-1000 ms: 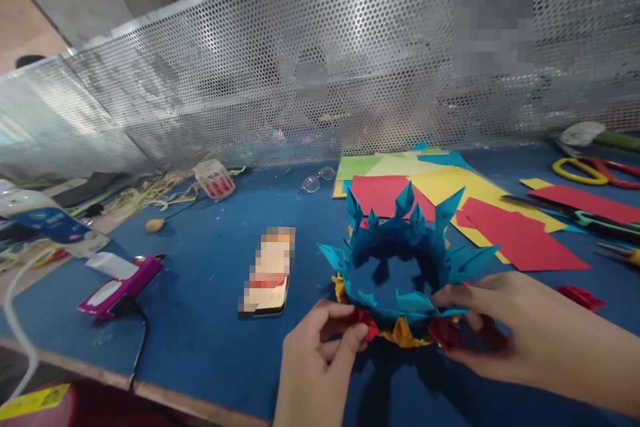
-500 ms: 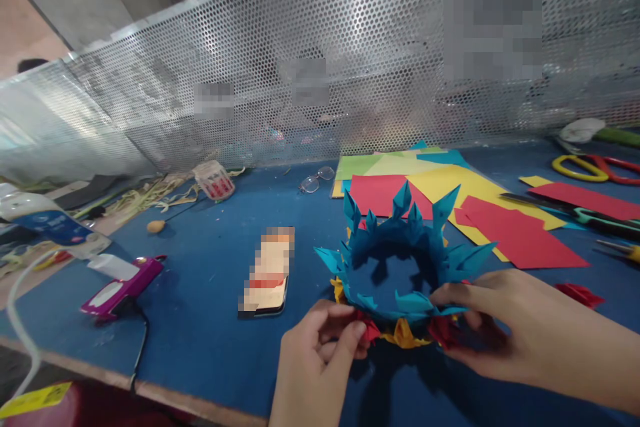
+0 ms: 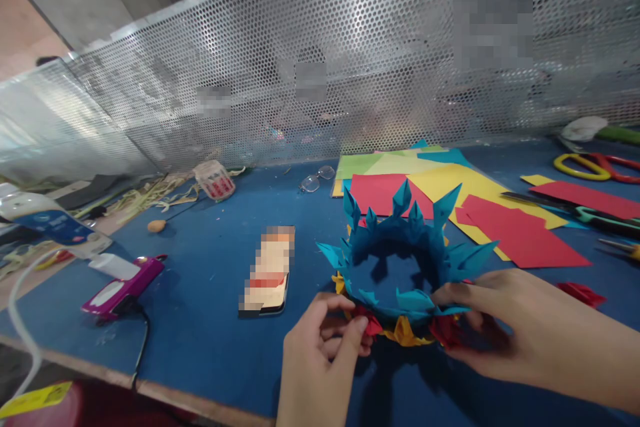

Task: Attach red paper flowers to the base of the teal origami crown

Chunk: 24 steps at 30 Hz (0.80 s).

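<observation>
A ring of folded paper units, the paper crown point(image 3: 400, 250), stands on the blue table point(image 3: 210, 280). Its upper row is blue and spiked; red and yellow units show along its near bottom edge. My left hand point(image 3: 320, 347) pinches a red unit at the crown's near left side. My right hand point(image 3: 510, 333) grips the near right rim, thumb on the blue row and fingers under the red units. The crown's inside is hollow and shows the table.
Coloured paper sheets point(image 3: 450, 193) lie behind the crown. A phone point(image 3: 267, 277) lies to its left, glasses point(image 3: 316, 180) farther back, a purple device point(image 3: 123, 283) with a cable at left. Scissors point(image 3: 595, 167) and tools sit at far right. A perforated metal screen point(image 3: 300, 60) closes the back.
The crown and both hands have stayed nearly in place. My left fingers have shifted slightly along the red unit at the bottom edge.
</observation>
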{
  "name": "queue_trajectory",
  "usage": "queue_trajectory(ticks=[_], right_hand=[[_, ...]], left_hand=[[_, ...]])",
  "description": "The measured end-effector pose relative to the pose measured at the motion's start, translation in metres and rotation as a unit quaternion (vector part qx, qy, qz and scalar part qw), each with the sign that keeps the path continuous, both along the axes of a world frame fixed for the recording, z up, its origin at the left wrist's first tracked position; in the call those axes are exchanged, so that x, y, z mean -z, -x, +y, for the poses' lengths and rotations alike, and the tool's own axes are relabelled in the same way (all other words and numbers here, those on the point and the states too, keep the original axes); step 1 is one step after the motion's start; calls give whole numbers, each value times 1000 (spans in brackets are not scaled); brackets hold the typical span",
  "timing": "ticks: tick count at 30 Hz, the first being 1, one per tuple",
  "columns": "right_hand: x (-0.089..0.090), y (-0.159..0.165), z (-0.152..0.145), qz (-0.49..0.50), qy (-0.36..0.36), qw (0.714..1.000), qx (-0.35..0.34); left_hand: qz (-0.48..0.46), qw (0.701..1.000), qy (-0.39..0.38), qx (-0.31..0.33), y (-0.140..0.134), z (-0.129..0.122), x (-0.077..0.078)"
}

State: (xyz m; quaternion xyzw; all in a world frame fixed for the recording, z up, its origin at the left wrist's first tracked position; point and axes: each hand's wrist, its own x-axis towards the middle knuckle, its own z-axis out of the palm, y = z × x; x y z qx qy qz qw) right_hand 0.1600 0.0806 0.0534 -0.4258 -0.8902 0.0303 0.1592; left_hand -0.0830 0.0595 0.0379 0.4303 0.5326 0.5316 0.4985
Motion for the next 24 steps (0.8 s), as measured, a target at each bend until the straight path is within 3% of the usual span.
queue_trajectory(ticks=[8, 15, 19, 24], right_hand=[[2, -2, 1, 6, 11, 1000, -22], [1, -1, 3, 6, 6, 999, -34], [3, -4, 1, 6, 5, 1000, -27], [2, -3, 1, 4, 13, 1000, -18]], left_hand=[[41, 996, -85, 11, -1, -3, 3], [39, 997, -62, 9, 4, -10, 6], [84, 995, -53, 17, 7, -8, 7], [184, 977, -96, 41, 10, -3, 1]])
